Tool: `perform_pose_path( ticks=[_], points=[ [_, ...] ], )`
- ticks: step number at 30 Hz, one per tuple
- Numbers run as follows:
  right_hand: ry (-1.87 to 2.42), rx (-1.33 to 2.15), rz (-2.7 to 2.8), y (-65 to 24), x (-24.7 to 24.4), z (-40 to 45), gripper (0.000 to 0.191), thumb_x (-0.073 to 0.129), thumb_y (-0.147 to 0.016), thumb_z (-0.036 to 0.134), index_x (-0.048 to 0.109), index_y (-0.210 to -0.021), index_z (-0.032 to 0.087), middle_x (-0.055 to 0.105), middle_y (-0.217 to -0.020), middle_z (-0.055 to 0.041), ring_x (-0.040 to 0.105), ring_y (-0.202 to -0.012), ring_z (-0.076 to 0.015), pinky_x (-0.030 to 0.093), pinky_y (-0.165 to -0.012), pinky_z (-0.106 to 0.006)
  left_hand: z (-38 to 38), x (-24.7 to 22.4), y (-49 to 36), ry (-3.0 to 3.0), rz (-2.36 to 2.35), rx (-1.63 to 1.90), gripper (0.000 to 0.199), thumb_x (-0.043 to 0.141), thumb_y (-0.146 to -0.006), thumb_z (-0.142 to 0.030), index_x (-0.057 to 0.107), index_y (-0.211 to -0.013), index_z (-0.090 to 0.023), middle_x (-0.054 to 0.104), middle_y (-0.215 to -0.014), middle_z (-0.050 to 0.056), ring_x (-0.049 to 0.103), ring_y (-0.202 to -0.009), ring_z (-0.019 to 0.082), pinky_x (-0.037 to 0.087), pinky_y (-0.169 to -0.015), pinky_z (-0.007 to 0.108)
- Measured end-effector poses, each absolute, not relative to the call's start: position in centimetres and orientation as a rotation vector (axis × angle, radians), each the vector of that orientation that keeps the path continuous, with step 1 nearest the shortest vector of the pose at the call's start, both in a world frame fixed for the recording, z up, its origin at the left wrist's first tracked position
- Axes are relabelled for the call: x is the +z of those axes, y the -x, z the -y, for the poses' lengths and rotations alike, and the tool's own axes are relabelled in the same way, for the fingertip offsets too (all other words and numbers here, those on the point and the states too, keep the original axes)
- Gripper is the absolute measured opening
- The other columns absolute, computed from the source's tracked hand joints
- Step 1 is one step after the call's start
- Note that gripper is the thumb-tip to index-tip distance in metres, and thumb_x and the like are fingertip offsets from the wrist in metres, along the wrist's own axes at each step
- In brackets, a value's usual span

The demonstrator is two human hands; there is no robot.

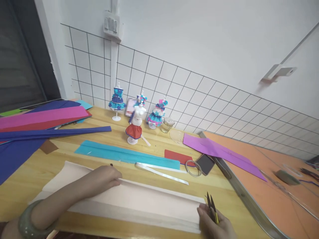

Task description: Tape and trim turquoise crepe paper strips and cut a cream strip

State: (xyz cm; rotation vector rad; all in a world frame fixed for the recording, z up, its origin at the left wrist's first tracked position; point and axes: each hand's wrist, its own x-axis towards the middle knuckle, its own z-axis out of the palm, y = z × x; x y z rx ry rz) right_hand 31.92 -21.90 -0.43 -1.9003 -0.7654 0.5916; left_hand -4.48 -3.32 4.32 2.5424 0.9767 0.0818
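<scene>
A long, pale pink paper sheet (154, 199) lies across the front of the wooden table, its far edge folded over in a narrow strip. My left hand (107, 177) reaches over it, fingers closed on that folded edge near the middle. At the sheet's right end, my right hand (216, 222) holds thread snips (212, 207) with yellow handles, blades pointing up and apart. Its thumb and finger also pinch the sheet's corner. Just beyond lie a turquoise strip (124, 154) and a narrow white double-sided tape strip (161, 173).
Behind stand small dress forms, one in a red skirt (134, 131), beside a glass jar (167, 125). A tape roll (193, 168), phone (205, 164) and red piece (178, 157) lie right. Coloured sheets (45, 118) pile left. An orange metal-rimmed board (264, 172) holds a purple sheet (221, 151).
</scene>
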Motion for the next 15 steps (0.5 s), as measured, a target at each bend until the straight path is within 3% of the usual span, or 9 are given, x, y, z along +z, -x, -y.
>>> perform_pose_path(
  ticks=[2, 6, 15],
  points=[
    [1.927, 0.56, 0.776, -31.97, -0.53, 21.68, 0.051, 0.07, -0.053, 0.061, 0.069, -0.077, 0.016, 0.069, -0.072, -0.0035, 0.062, -0.071, -0.02, 0.047, -0.066, -0.024, 2.91, 4.18, 4.69, -2.541, -0.971, 0.078, 0.025, 0.042, -0.086, -0.024, 0.054, -0.065, -0.02, 0.063, -0.07, 0.0, 0.057, -0.071, 0.018, 0.032, -0.065, 0.024],
    [1.962, 0.579, 0.797, -31.81, -0.68, 21.44, 0.046, 0.07, -0.055, 0.058, 0.067, -0.075, 0.017, 0.066, -0.064, -0.0017, 0.062, -0.067, -0.0205, 0.047, -0.064, -0.026, 2.59, 3.97, 4.8, -2.541, -0.954, 0.079, 0.027, 0.04, -0.087, -0.024, 0.054, -0.065, -0.02, 0.062, -0.07, 0.0, 0.056, -0.071, 0.017, 0.032, -0.067, 0.025],
    [1.996, 0.554, 0.854, -32.05, -1.18, 21.35, 0.048, 0.067, -0.054, 0.062, 0.067, -0.071, 0.017, 0.069, -0.07, -0.004, 0.062, -0.075, -0.0245, 0.047, -0.066, -0.028, 3.01, 4.73, 4.66, -2.572, -0.99, 0.076, 0.028, 0.04, -0.088, -0.025, 0.056, -0.066, -0.02, 0.064, -0.071, 0.0, 0.058, -0.073, 0.018, 0.033, -0.07, 0.027]
  ],
)
